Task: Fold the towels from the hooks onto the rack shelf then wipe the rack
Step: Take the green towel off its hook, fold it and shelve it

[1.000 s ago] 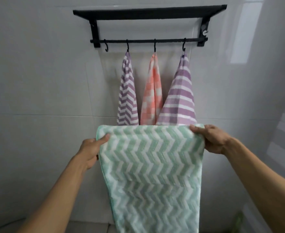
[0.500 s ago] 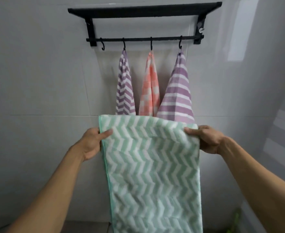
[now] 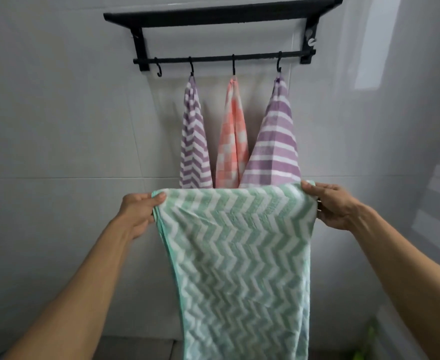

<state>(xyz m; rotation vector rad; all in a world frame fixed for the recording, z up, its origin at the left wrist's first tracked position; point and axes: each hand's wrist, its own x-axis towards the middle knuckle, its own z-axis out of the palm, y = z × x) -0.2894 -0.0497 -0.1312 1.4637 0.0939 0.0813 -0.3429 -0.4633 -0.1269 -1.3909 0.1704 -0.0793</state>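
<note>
Left hand (image 3: 138, 213), right hand (image 3: 334, 206) still gripping green towel (image 3: 237, 255), unchanged

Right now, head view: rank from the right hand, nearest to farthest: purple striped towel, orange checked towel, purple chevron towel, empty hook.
From the right hand, which grips the green towel:
1. Purple striped towel, just above the hand, on the right-most hook.
2. Orange checked towel, middle.
3. Purple chevron towel, left of it.
4. Empty hook, left end of the rail, highest and farthest.

White tiled wall (image 3: 57, 126) behind, green obj (image 3: 367, 344) btm-right
</note>
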